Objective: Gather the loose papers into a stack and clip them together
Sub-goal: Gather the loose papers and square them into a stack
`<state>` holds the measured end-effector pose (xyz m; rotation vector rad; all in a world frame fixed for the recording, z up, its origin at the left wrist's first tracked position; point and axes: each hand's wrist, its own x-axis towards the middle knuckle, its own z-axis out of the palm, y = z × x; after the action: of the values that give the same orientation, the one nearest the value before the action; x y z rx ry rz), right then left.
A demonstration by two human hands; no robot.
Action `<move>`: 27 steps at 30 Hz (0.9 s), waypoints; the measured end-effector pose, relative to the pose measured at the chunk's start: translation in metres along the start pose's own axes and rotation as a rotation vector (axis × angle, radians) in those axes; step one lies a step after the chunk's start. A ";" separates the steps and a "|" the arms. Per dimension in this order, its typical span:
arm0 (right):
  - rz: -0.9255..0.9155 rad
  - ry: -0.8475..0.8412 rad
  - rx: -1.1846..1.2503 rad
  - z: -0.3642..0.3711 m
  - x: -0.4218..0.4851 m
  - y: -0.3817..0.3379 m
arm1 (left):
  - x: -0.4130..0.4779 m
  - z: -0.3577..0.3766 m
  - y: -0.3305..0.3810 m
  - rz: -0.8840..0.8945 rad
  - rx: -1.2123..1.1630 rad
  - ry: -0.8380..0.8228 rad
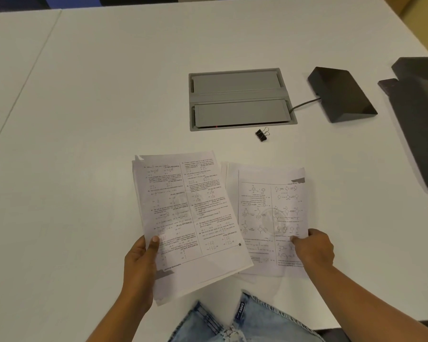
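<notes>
We have the papers in two lots on the white table (pixel 109 95). Our left hand (pixel 140 262) pinches the maths sheets (pixel 185 218) along their left edge, thumb on top, and this bundle looks lifted and tilted, its long axis leaning up and to the left. Its right side overlaps the chemistry sheets (pixel 273 218), which lie flat and nearly square to us, with more sheets fanned out beneath them. Our right hand (pixel 313 250) presses on their right edge, fingers curled over the paper; we cannot tell whether it is gripping or only pinning. The two lots sit side by side, so we judge the coming move is to bring the left bundle rightward and turn it until the long axes match. The binder clip (pixel 262 135) lies closed, well beyond the papers, just in front of the grey cable hatch (pixel 240 98), nearer our right hand.
</notes>
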<state>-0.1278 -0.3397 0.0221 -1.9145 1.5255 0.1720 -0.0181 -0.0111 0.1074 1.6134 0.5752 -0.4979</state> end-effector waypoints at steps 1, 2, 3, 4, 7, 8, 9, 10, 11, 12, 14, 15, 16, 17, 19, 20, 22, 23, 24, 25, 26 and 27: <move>0.004 -0.003 0.009 0.000 0.000 0.000 | 0.000 0.000 0.000 0.000 0.000 -0.001; 0.005 -0.007 0.021 0.001 0.001 0.000 | 0.000 0.001 0.000 0.001 -0.001 -0.003; 0.002 -0.012 0.032 0.001 0.001 0.000 | -0.001 0.001 0.000 0.001 -0.002 -0.005; -0.001 -0.015 0.042 0.001 0.001 0.001 | 0.000 0.001 0.000 0.001 -0.003 -0.007; -0.006 -0.022 0.079 0.002 0.001 0.002 | 0.001 0.002 -0.001 -0.014 -0.003 0.000; -0.008 -0.027 0.099 0.002 0.002 0.002 | 0.002 0.002 -0.001 -0.019 -0.003 0.005; -0.011 -0.032 0.122 0.002 0.001 0.002 | 0.003 0.001 -0.002 -0.022 -0.004 0.009; -0.018 -0.034 0.145 0.001 0.001 0.002 | 0.004 0.001 -0.002 -0.024 -0.008 0.011; -0.029 -0.033 0.165 0.000 0.001 0.002 | 0.004 0.000 -0.002 -0.026 -0.014 0.014; -0.042 -0.033 0.176 -0.001 0.001 0.003 | 0.005 0.000 -0.003 -0.029 -0.019 0.018; -0.054 -0.040 0.189 -0.005 0.000 0.005 | 0.006 -0.002 -0.003 -0.035 -0.017 0.024; -0.055 -0.045 0.194 -0.008 0.001 0.006 | 0.007 -0.003 -0.004 -0.037 -0.014 0.025; -0.056 -0.047 0.197 -0.010 0.001 0.008 | 0.007 -0.003 -0.004 -0.040 -0.014 0.025; -0.062 -0.050 0.194 -0.013 0.002 0.011 | 0.008 -0.004 -0.005 -0.043 -0.017 0.023; -0.088 -0.051 0.171 -0.019 0.003 0.015 | 0.008 -0.005 -0.006 -0.042 -0.023 0.017; -0.102 -0.049 0.150 -0.021 0.003 0.017 | 0.008 -0.005 -0.006 -0.041 -0.023 0.013; -0.121 -0.036 0.091 -0.023 0.006 0.020 | 0.008 -0.005 -0.006 -0.036 -0.020 0.005; -0.128 -0.026 0.058 -0.024 0.006 0.022 | 0.008 -0.005 -0.007 -0.034 -0.017 0.002; -0.130 -0.016 0.032 -0.025 0.007 0.022 | 0.008 -0.004 -0.008 -0.033 -0.009 0.004; -0.131 -0.004 0.021 -0.025 0.007 0.022 | 0.009 -0.003 -0.009 -0.033 0.001 0.007; -0.132 0.008 0.013 -0.024 0.007 0.022 | 0.010 -0.003 -0.010 -0.034 0.013 0.012; -0.136 0.020 0.007 -0.024 0.007 0.021 | 0.010 -0.002 -0.011 -0.035 0.022 0.013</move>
<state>-0.1518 -0.3605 0.0280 -2.0115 1.4011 0.0881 -0.0167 -0.0074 0.0931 1.6307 0.6105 -0.5217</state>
